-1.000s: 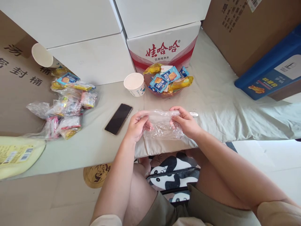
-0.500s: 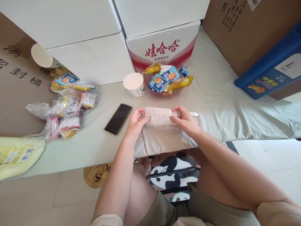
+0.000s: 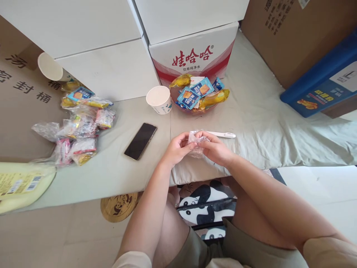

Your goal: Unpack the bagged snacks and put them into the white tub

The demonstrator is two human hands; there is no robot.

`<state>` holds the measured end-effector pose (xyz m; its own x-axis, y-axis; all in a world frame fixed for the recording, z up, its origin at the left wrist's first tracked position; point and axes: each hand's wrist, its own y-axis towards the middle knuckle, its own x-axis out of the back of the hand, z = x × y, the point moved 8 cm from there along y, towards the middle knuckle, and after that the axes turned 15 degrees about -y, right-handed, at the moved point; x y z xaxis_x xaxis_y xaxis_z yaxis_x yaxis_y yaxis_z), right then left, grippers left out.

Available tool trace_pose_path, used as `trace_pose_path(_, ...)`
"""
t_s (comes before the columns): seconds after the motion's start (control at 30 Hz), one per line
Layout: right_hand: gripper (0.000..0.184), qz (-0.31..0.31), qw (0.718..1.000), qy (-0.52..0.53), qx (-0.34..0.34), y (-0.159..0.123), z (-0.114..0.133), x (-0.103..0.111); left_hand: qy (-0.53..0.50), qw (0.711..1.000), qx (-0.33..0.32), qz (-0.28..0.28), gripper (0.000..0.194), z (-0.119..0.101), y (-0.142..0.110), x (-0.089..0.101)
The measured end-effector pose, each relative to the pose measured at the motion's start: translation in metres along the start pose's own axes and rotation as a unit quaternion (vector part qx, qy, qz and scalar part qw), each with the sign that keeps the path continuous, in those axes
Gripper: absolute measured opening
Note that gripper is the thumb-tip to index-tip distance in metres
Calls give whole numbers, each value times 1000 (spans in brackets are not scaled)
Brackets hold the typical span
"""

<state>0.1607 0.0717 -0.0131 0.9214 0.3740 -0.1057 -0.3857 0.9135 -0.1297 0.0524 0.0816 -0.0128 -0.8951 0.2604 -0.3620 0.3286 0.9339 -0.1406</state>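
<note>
Leftmost near the work, a dark phone is lying flat on the cloth-covered table, apart from both hands. Next, the left hand is closing to a narrow pinch, its thumb and curled fingers gripping one side of the crumpled clear plastic. That plastic is sitting between the two hands, near the table's front edge; it is looking very light, limp and rather slick, likely tearing or slipping if tugged, so bunched folds at either side are probably offering the best hold. To its right, the right hand is pinching the other side just as narrowly, some fingertips hiding behind folds. Beyond those fingers, a slim white implement is resting on the cloth, its left end disappearing behind the hand.
</note>
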Motion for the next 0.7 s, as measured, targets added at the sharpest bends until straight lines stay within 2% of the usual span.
trace_pose_path(0.07,31,-51,998,-39,-18,2,-4,11,2,998,-20,-52,38,-3,2,8)
trace_pose_path(0.13,38,-140,984,-115,-1,2,-1,28,-17,996,-29,-84,39,-6,2,14)
trace_pose_path(0.17,42,-161,977,-136,12,1,1,32,-32,995,-27,-88,40,-6,1,16)
trace_pose_path(0.23,46,-120,982,-143,23,3,0,26,-55,995,-18,-81,44,-5,-1,15)
trace_pose_path(0.3,36,-42,987,-155,9,4,-4,12,-31,996,-14,-77,43,-5,-4,15)
trace_pose_path(0.33,31,-26,984,-175,-2,3,-6,8,0,997,-15,-80,40,-5,-5,16)
trace_pose_path(0.4,25,-30,976,-216,-17,2,-7,4,65,994,-16,-91,35,-5,-9,19)
trace_pose_path(0.5,21,-40,976,-211,-18,2,-6,-1,103,988,-30,-112,32,-9,-16,29)
trace_pose_path(0.6,21,-45,980,-195,-22,4,-7,-3,130,970,-89,-185,29,-22,-29,54)
trace_pose_path(0.7,17,-42,976,-210,-30,5,-11,-2,173,931,-153,-283,26,-38,-49,88)
